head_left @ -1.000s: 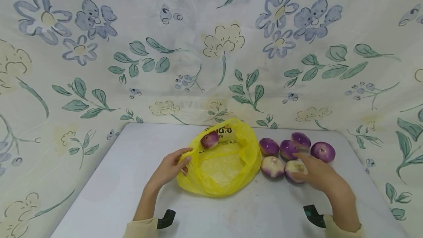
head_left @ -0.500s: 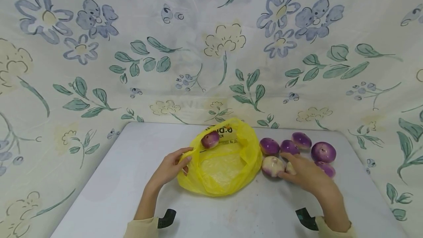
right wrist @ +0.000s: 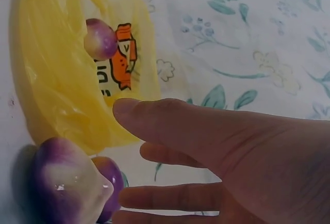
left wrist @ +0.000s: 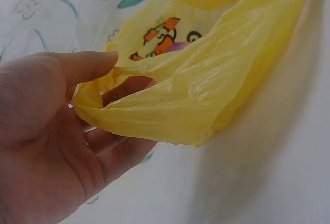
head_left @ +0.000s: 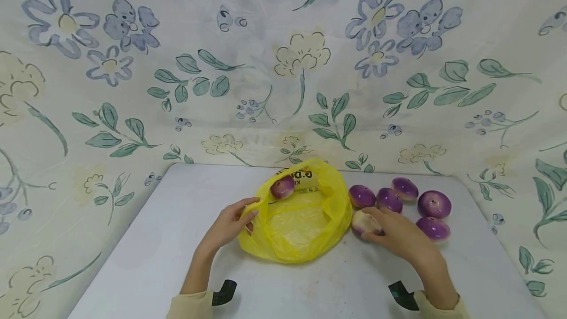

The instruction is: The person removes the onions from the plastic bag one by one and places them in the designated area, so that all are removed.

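A yellow plastic bag point(head_left: 294, 255) lies on the table with its mouth held wide, one purple onion point(head_left: 282, 187) inside near the back. My left hand point(head_left: 228, 225) grips the bag's left rim; in the left wrist view the thumb lies over the bunched edge and fingers behind it. My right hand point(head_left: 400, 235) is at a glossy white-and-purple onion point(head_left: 364, 224) right of the bag. In the right wrist view that onion point(right wrist: 67, 182) lies beyond the fingertips, and the fingers are fairly straight with nothing gripped. Whatever lies under the right palm is hidden.
Several more purple onions, such as the far one point(head_left: 404, 189) and the large one point(head_left: 434, 204), sit close together to the right. One purple onion point(head_left: 433, 229) is just beyond my right wrist. A floral cloth point(head_left: 248, 87) hangs behind the white table point(head_left: 146, 240).
My right hand has moved left, from the whitish onion farther right to the one beside the bag. The purple onion behind it has come into view. My left hand and the bag stay put.
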